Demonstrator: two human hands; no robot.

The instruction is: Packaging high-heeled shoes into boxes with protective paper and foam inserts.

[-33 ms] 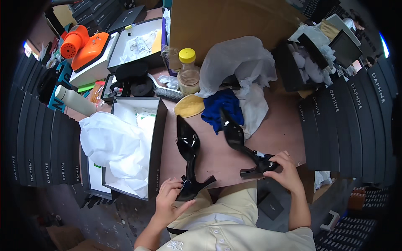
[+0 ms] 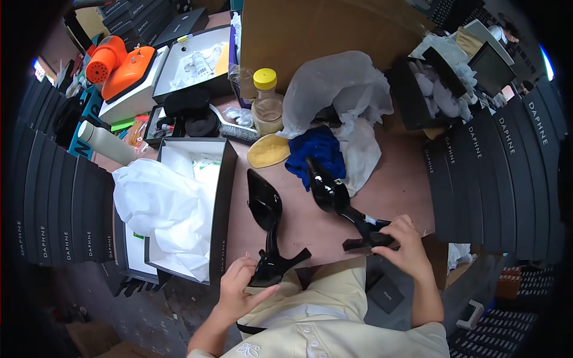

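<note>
Two shiny black pointed high-heeled shoes lie at the front of the table, toes pointing away from me. My left hand (image 2: 241, 287) grips the left shoe (image 2: 264, 203) by its heel end, thumb below and fingers above. With thumb and fingertips, my right hand (image 2: 403, 243) pinches the back of the right shoe (image 2: 330, 194). That shoe's toe reaches over a crumpled blue cloth (image 2: 316, 156). Beside the left shoe stands an open shoe box (image 2: 225, 197) with white tissue paper (image 2: 161, 191) spilling out of it.
Stacked dark shoe boxes (image 2: 54, 197) wall the left, and more boxes (image 2: 495, 179) the right. Behind the shoes are a yellow pad (image 2: 267, 151), a yellow-capped jar (image 2: 267, 107), a brush (image 2: 240, 132) and a large cardboard box (image 2: 334, 30). A pale bottle (image 2: 107, 143) leans far left.
Both shoes have rolled slightly in my hands, and their toes have shifted a little to the left. My hands keep their grip in nearly the same places.
</note>
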